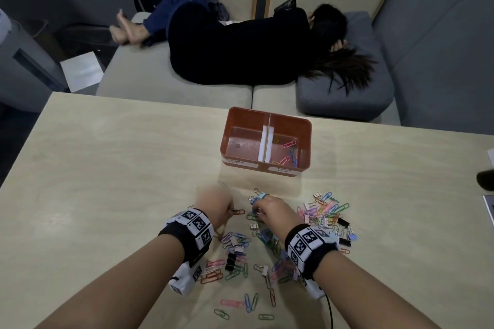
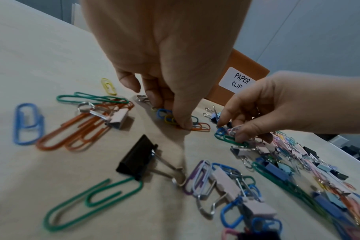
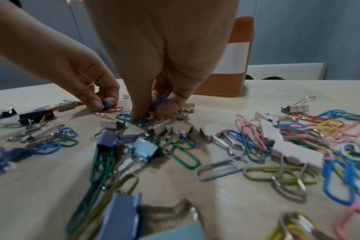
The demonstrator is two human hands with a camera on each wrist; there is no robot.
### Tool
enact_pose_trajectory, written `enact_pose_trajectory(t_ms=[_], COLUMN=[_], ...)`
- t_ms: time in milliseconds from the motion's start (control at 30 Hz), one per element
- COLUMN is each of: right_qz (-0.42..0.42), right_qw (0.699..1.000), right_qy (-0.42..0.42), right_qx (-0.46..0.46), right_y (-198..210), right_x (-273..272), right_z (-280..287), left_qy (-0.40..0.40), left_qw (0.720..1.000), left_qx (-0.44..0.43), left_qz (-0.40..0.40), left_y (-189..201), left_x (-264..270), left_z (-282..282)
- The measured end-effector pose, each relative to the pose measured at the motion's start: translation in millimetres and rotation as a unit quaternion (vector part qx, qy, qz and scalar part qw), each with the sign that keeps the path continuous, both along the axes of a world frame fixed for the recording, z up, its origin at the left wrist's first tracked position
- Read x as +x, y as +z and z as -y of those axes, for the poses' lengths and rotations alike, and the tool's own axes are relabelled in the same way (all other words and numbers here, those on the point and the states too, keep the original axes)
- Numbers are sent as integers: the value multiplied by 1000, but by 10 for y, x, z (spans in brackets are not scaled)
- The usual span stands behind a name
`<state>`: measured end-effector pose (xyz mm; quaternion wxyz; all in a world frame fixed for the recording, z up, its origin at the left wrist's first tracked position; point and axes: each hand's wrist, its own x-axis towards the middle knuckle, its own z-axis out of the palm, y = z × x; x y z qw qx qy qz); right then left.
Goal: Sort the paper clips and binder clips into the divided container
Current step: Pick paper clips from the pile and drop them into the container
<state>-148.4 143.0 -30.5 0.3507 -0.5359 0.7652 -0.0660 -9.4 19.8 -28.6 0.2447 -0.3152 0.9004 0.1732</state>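
Head view looks steeply down from above the table [image 1: 107, 155], container [image 1: 267, 165] at frame centre, both hands low in frame; each wrist view sits close above the tabletop, facing along its own hand toward the container, sharing the scattered clips [image 2: 226, 183] and both hands.

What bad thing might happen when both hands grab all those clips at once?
1. The left hand pinches several paper clips together; some may slip on the way to the container.
2. The right hand digs into a tangled pile where binder clips lie among paper clips, so one might ride along into the wrong compartment.
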Motion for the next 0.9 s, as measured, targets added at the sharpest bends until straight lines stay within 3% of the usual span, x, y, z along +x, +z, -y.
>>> enact_pose_trajectory(t_ms=[267,367,833,900], right_qz=[-30,-42,-19,-25], right_qw=[997,997,991,994], right_qy=[10,22,16,13], right_qx=[77,59,135,105], right_y=[31,12,150,149], right_x=[14,47,29,45], right_z=[140,109,196,157], left_qy=[-12,-14,70,75], left_qw=[1000,1000,995,994], left_qx=[-6,-12,10,12], left_qz=[7,7,-71,-78], left_y=[11,13,185,208], left_x=[-5,9,129,152], left_z=[-7,-25,30,41])
